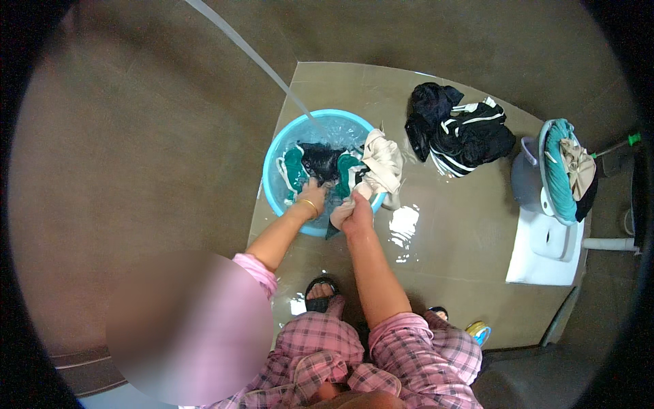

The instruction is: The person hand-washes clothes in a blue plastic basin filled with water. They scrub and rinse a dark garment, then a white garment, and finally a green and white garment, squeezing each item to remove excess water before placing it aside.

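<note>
A light blue round basin (272, 194) stands on the wet tiled floor, holding water and clothes. My left hand (313, 193), with a gold bangle on the wrist, is down in the basin gripping a dark and green garment (320, 163). My right hand (356, 204) grips a cream cloth (383, 163) that hangs over the basin's right rim. A thin stream of water (255, 58) runs down from the upper left into the basin.
A heap of black clothes with white stripes (460, 129) lies on the floor to the right of the basin. Further right, a tub (562, 170) with teal and beige cloth rests beside a white squat toilet (545, 252). My sandalled feet (320, 294) stand below the basin.
</note>
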Tool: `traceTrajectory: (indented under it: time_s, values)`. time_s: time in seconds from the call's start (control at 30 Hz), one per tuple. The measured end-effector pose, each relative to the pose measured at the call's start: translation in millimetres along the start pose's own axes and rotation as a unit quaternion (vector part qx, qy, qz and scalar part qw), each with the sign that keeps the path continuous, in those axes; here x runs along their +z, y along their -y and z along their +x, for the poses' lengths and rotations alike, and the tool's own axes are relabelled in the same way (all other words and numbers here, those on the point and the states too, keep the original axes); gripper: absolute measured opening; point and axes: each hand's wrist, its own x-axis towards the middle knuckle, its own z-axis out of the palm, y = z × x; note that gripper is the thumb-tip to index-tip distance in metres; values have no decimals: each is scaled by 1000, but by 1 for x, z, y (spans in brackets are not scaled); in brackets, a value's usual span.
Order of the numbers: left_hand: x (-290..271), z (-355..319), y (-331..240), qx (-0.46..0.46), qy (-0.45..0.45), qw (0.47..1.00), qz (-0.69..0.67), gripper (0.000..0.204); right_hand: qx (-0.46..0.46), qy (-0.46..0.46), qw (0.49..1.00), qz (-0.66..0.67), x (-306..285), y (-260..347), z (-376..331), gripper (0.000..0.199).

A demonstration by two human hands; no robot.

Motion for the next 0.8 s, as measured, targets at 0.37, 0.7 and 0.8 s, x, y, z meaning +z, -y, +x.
traceTrajectory:
  time_s: [0.37, 0.7, 0.8]
  values:
    - [-56, 27, 62, 9, -185, 977, -104, 19, 15, 19, 996, -83, 7, -4, 12, 27]
    - [14, 24, 57, -44, 167, 811, -560, 60, 154, 155, 972, -88, 0, -29, 43, 30]
    - [-12, 26, 77, -86, 18, 705, -704, 34, 163, -15, 980, -113, 8, -21, 41, 26]
